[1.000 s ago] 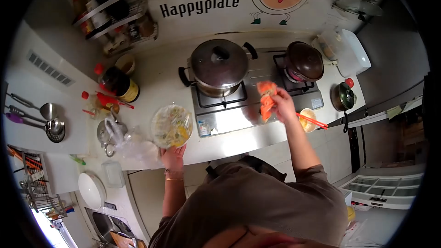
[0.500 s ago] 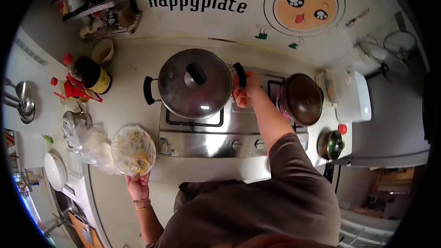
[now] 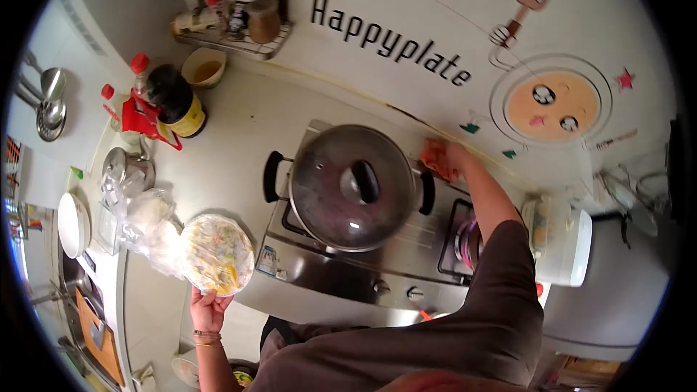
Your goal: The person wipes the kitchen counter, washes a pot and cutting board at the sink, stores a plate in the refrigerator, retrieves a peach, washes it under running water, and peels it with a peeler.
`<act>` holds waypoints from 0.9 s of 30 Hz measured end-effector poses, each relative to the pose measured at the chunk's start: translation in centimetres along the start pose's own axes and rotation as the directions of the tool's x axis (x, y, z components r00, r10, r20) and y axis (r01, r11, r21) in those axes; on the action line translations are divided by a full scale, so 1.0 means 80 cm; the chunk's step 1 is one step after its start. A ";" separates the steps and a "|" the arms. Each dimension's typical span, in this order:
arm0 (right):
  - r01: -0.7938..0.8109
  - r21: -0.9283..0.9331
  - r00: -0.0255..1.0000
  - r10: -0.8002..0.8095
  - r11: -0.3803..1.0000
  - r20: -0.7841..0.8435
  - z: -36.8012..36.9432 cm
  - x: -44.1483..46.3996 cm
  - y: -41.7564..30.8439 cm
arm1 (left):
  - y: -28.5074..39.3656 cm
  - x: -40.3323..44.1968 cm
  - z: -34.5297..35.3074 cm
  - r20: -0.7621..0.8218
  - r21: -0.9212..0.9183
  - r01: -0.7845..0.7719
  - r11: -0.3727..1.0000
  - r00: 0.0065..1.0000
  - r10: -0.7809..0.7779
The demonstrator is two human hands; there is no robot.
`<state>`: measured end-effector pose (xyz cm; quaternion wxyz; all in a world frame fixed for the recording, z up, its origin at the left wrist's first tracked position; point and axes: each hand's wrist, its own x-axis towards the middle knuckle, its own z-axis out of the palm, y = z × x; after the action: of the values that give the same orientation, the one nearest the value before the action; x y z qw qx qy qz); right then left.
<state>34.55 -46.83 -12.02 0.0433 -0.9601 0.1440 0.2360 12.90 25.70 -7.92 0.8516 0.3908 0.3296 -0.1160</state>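
Note:
My left hand [image 3: 209, 310] grips the near rim of a plate of food covered in plastic wrap [image 3: 218, 254], held at the counter's front edge. Yellow and green bits show through the wrap. At the back of the stove, my right hand [image 3: 454, 160] is closed on a crumpled orange-red cloth [image 3: 435, 157], pressed against the stove's rear edge. Just left of that cloth stands a large pot with a glass lid [image 3: 327, 196] and black side handles, on the left burner of the gas stove [image 3: 348, 265].
Crumpled clear plastic bags [image 3: 149, 221] and a metal kettle [image 3: 129, 167] lie left of the plate. Sauce bottles [image 3: 178, 105] and a bowl [image 3: 204, 67] stand behind them. A spice rack [image 3: 250, 47] hangs at the back left. Beyond my right arm is a plastic container [image 3: 570, 243].
My right hand with the cloth has moved from beside the pot's right handle to the stove's back edge. The camera view has tilted and shifted. My left hand still holds the plate.

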 end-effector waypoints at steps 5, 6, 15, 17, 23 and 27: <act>-0.119 0.053 0.950 0.098 0.991 0.297 -0.067 0.000 -0.137 | 0.016 0.000 0.017 -0.003 -0.025 0.070 0.997 0.998 -0.070; -0.176 0.068 0.924 0.142 0.982 0.354 -0.075 0.009 -0.155 | 0.018 0.001 0.018 -0.003 -0.031 0.091 0.995 0.996 -0.091; 0.156 0.013 0.725 -0.124 0.988 0.678 -0.101 0.093 -0.289 | 0.038 0.004 0.002 -0.004 0.020 0.205 0.978 0.979 -0.205; -0.236 0.238 0.795 0.046 0.942 0.605 -0.103 0.105 -0.337 | 0.039 0.004 -0.007 0.013 -0.011 0.217 0.976 0.976 -0.217; 0.263 0.120 0.828 -0.287 0.957 0.481 -0.096 0.165 -0.482 | 0.033 0.014 -0.011 -0.001 -0.007 0.200 0.980 0.980 -0.200; 0.344 -0.056 0.884 -0.303 0.937 0.355 -0.099 0.100 -0.631 | 0.023 0.018 -0.013 -0.003 -0.070 0.167 0.983 0.986 -0.168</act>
<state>59.79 -1.89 -7.98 0.0501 -0.9158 -0.0421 0.3962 14.35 27.78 -8.31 0.8504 0.3322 0.3690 -0.1739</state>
